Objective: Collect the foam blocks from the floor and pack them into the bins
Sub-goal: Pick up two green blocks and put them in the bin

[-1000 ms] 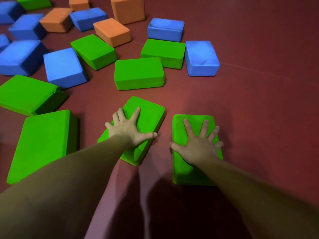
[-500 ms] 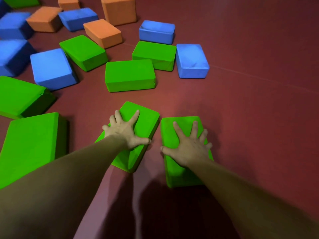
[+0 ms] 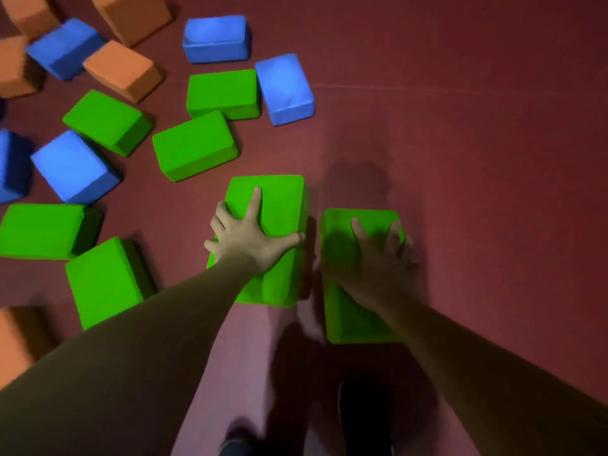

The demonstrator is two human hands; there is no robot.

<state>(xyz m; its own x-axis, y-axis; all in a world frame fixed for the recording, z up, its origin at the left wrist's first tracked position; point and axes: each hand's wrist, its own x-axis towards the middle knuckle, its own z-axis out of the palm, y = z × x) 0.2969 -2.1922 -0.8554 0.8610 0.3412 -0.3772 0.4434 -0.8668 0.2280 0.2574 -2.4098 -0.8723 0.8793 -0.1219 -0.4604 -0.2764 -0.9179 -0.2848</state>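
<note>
Floor (image 3: 477,192) fills my feed, dark red, with loose foam blocks scattered across its upper left: green blocks (image 3: 194,144), blue blocks (image 3: 284,87) and orange blocks (image 3: 121,69). Nearer me, two more green ones lie side by side, just apart: the left block (image 3: 279,205) and the right block (image 3: 348,320). The left hand (image 3: 250,240) lies flat on the left block, fingers splayed, thumb at its right edge. The right hand (image 3: 375,268), blurred, lies spread on the right block, gripping nothing. A dark shoe (image 3: 362,416) shows below.

Dim light throws our shadow onto the floor (image 3: 493,192); motion blur smears the orange blocks (image 3: 16,70) at left.
</note>
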